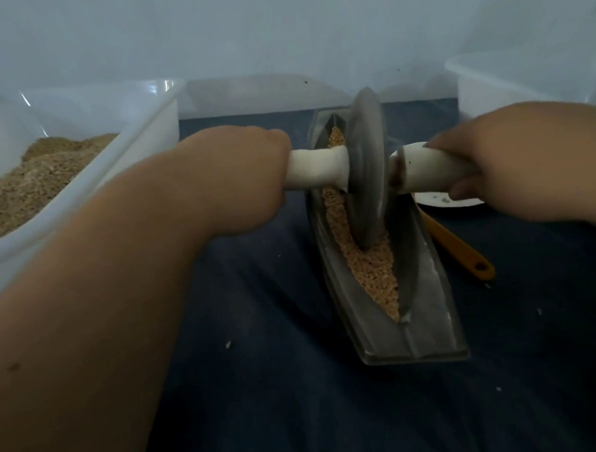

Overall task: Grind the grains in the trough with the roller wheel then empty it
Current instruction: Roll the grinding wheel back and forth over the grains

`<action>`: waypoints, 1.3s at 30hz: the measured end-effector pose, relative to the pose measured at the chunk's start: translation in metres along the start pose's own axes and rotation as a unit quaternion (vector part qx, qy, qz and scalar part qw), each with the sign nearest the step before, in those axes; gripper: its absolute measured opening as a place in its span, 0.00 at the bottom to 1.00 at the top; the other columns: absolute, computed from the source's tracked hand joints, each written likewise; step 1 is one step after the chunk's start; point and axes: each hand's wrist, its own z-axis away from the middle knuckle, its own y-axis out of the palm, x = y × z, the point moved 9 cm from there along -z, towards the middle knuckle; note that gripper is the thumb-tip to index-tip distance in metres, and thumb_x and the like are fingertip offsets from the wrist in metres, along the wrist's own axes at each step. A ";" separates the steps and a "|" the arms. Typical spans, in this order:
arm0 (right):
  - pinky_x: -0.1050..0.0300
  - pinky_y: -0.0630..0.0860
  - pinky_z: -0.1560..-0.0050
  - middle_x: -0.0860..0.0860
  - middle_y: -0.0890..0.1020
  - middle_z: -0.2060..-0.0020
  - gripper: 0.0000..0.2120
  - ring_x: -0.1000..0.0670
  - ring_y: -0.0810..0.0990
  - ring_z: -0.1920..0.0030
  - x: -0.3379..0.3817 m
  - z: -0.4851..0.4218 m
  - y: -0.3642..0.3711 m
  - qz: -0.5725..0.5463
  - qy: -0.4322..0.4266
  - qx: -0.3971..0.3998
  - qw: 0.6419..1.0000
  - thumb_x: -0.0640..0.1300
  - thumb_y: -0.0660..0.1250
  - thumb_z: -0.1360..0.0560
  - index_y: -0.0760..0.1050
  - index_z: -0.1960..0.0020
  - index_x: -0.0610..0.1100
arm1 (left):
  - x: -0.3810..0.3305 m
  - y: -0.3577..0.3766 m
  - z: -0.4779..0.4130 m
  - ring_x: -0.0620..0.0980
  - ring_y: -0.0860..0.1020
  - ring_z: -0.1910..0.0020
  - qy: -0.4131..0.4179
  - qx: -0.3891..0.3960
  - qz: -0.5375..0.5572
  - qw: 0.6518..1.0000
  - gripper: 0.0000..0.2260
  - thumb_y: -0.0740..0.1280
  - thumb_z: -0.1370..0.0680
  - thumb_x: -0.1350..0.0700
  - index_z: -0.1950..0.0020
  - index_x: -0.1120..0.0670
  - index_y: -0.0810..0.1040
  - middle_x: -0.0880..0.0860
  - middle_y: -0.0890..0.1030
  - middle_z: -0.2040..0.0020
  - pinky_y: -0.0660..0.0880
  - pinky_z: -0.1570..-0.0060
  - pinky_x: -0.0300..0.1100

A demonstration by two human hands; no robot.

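Observation:
A metal boat-shaped trough (430, 306) lies lengthwise on a dark blue cloth, filled with tan grains (372, 272). A grey metal roller wheel (368, 171) stands upright in the trough's middle, its lower edge sunk in the grains. White handles stick out from both sides of the wheel. My left hand (238, 180) grips the left handle (315, 170). My right hand (503, 154) grips the right handle (428, 170).
A large white tub (141, 133) holding ground tan meal stands at the left. Another white tub (500, 84) stands at the back right. A white dish (441, 203) and an orange-handled tool (460, 247) lie right of the trough. A pale wall is behind.

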 end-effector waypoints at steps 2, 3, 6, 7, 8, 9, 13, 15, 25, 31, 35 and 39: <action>0.50 0.76 0.51 0.46 0.80 0.49 0.25 0.45 0.78 0.53 0.001 -0.010 0.006 -0.005 0.006 -0.055 0.998 0.42 0.68 0.26 0.67 0.30 0.49 | 0.003 0.001 -0.004 0.56 0.72 0.58 -0.033 -0.022 0.002 0.999 0.10 0.66 0.23 0.51 0.50 0.53 0.65 0.50 0.68 0.58 0.70 0.54 0.51; 0.48 0.76 0.47 0.43 0.78 0.43 0.31 0.42 0.78 0.48 0.001 -0.016 0.008 -0.004 0.009 -0.092 0.996 0.42 0.68 0.26 0.62 0.26 0.46 | 0.006 0.002 -0.006 0.59 0.73 0.52 -0.055 -0.032 -0.005 0.998 0.11 0.66 0.23 0.52 0.46 0.54 0.67 0.53 0.70 0.53 0.69 0.49 0.55; 0.42 0.63 0.30 0.39 0.64 0.27 0.38 0.36 0.65 0.30 -0.007 -0.035 0.012 -0.019 0.027 -0.166 0.986 0.44 0.68 0.27 0.53 0.22 0.43 | 0.010 0.007 -0.018 0.62 0.68 0.38 -0.095 -0.067 -0.029 0.993 0.19 0.66 0.25 0.54 0.34 0.52 0.67 0.57 0.71 0.39 0.60 0.35 0.63; 0.42 0.53 0.25 0.40 0.56 0.23 0.41 0.38 0.56 0.25 -0.011 -0.041 0.017 -0.033 0.041 -0.171 0.984 0.44 0.68 0.27 0.48 0.21 0.44 | 0.010 0.007 -0.021 0.62 0.65 0.35 -0.099 -0.085 -0.033 0.991 0.21 0.65 0.25 0.54 0.33 0.51 0.67 0.57 0.69 0.37 0.54 0.32 0.66; 0.45 0.44 0.24 0.42 0.48 0.22 0.43 0.41 0.47 0.22 -0.015 -0.046 0.021 -0.043 0.056 -0.174 0.982 0.43 0.68 0.27 0.44 0.21 0.46 | 0.009 0.006 -0.024 0.62 0.63 0.33 -0.100 -0.104 -0.036 0.989 0.21 0.64 0.25 0.55 0.32 0.52 0.66 0.58 0.68 0.35 0.49 0.31 0.68; 0.47 0.39 0.25 0.44 0.44 0.21 0.45 0.42 0.42 0.22 -0.018 -0.049 0.026 -0.049 0.067 -0.179 0.980 0.43 0.67 0.27 0.42 0.21 0.48 | 0.008 0.005 -0.025 0.62 0.62 0.32 -0.099 -0.122 -0.040 0.987 0.21 0.64 0.25 0.56 0.32 0.52 0.66 0.58 0.68 0.35 0.46 0.30 0.68; 0.45 0.53 0.27 0.41 0.60 0.25 0.40 0.39 0.58 0.26 -0.018 -0.050 0.031 -0.034 0.060 -0.185 0.980 0.45 0.69 0.29 0.52 0.23 0.44 | 0.004 -0.002 -0.026 0.61 0.72 0.42 -0.079 -0.142 -0.040 0.986 0.17 0.65 0.25 0.54 0.37 0.55 0.69 0.58 0.74 0.41 0.66 0.40 0.58; 0.44 0.66 0.39 0.40 0.72 0.36 0.34 0.37 0.71 0.38 -0.014 -0.046 0.022 0.015 0.041 -0.190 0.981 0.48 0.72 0.31 0.63 0.29 0.42 | 0.006 -0.001 -0.024 0.60 0.75 0.47 -0.069 -0.126 -0.020 0.989 0.16 0.67 0.25 0.50 0.41 0.55 0.70 0.57 0.77 0.45 0.70 0.52 0.52; 0.57 0.70 0.69 0.53 0.76 0.68 0.12 0.53 0.74 0.68 0.001 -0.021 0.007 0.023 -0.009 -0.034 0.999 0.50 0.71 0.31 0.66 0.61 0.53 | 0.000 0.008 -0.006 0.45 0.72 0.68 0.007 0.059 0.013 0.998 0.13 0.69 0.30 0.42 0.56 0.50 0.74 0.46 0.73 0.66 0.71 0.65 0.43; 0.59 0.67 0.71 0.53 0.76 0.69 0.10 0.54 0.74 0.69 -0.003 -0.021 0.017 -0.007 0.006 0.001 1.000 0.46 0.70 0.33 0.68 0.63 0.54 | -0.001 0.007 -0.006 0.45 0.73 0.68 0.018 0.055 0.026 0.998 0.10 0.68 0.31 0.45 0.57 0.49 0.74 0.47 0.74 0.65 0.71 0.66 0.43; 0.57 0.66 0.68 0.52 0.70 0.71 0.10 0.46 0.72 0.70 -0.012 -0.039 0.011 0.034 0.053 -0.159 0.985 0.41 0.66 0.33 0.65 0.61 0.50 | 0.011 0.012 -0.021 0.49 0.71 0.65 -0.050 -0.002 0.045 0.998 0.08 0.67 0.29 0.49 0.54 0.47 0.70 0.45 0.69 0.64 0.71 0.61 0.46; 0.52 0.62 0.64 0.52 0.63 0.70 0.12 0.44 0.69 0.68 -0.006 -0.048 0.004 0.073 0.062 -0.252 0.963 0.38 0.68 0.37 0.69 0.58 0.48 | 0.015 0.008 -0.026 0.55 0.75 0.56 -0.109 -0.116 0.014 0.987 0.08 0.66 0.26 0.53 0.48 0.49 0.73 0.51 0.77 0.54 0.67 0.60 0.47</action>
